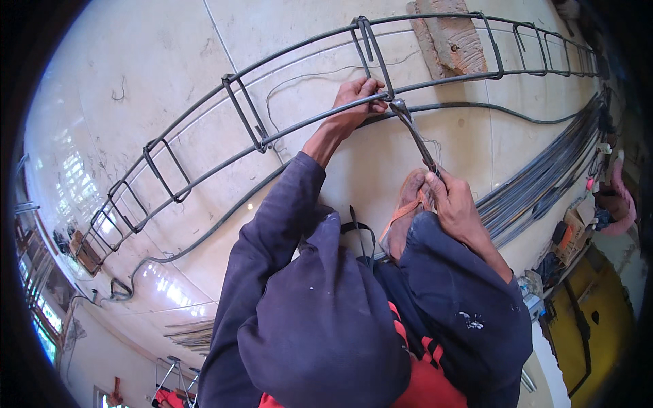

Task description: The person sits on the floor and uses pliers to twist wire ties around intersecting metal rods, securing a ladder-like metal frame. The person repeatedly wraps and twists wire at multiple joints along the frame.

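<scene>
A long rebar cage (299,126), two bars joined by rectangular stirrups, stretches across the floor in front of me. My left hand (355,96) is closed around its nearer bar, right beside a stirrup (378,60); some fingertips are hidden behind the steel. Steel pincers (412,128) are gripped by their handles in my right hand (454,204). Their jaws touch the joint where that stirrup meets the nearer bar. Thin tie wire (435,146) shows beside the handles; whether the jaws hold wire is too small to tell.
Bricks (450,42) lie under the cage's far side, and another block (85,253) is at its left end. A dark loose bar or hose (224,219) curves across the tiles. Bundled steel rods (544,177) lie at right. My sandalled foot (403,211) is near the pincers.
</scene>
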The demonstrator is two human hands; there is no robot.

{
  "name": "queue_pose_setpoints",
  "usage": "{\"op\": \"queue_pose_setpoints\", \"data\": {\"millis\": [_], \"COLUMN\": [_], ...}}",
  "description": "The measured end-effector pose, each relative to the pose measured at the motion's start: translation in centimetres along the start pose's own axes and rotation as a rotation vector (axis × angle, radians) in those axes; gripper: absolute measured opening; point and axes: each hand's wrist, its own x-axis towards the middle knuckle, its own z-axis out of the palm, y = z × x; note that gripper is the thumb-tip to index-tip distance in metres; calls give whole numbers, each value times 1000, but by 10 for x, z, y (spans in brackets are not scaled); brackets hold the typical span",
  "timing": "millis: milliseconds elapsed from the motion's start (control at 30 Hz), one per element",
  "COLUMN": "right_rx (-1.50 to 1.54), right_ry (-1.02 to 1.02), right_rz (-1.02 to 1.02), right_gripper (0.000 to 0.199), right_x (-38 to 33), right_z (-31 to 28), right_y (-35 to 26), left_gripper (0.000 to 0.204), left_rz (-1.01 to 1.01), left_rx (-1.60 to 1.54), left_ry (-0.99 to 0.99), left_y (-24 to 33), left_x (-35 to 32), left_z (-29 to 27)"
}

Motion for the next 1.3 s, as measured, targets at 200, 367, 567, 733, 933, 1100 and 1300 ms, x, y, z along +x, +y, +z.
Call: {"op": "queue_pose_setpoints", "data": {"millis": [200,367,567,733,933,1100,1300], "right_rx": [2,822,537,1503,1141,577,-277], "right_ry": [18,-425,-290,-747,-423,-103,285], "right_rz": [-56,289,65,251,241,159,-286], "right_gripper": [42,46,50,44,35,47,47], "right_x": [5,14,22,20,7,1,-6], "right_z": [-1,-22,-5,26,6,1,9], "right_y": [16,23,39,69,33,13,19], "left_gripper": [33,35,35,39,36,31,32], "left_rz": [-16,-30,-16,-54,-44,-34,-2], "left_rx": [34,46,35,78,61,-45,4], "left_ry": [31,55,35,-52,-13,14,47], "left_y": [6,3,-2,-1,0,2,3], "left_x": [-1,-1,0,0,0,-1,-5], "left_z": [2,4,-4,-5,-8,0,5]}}
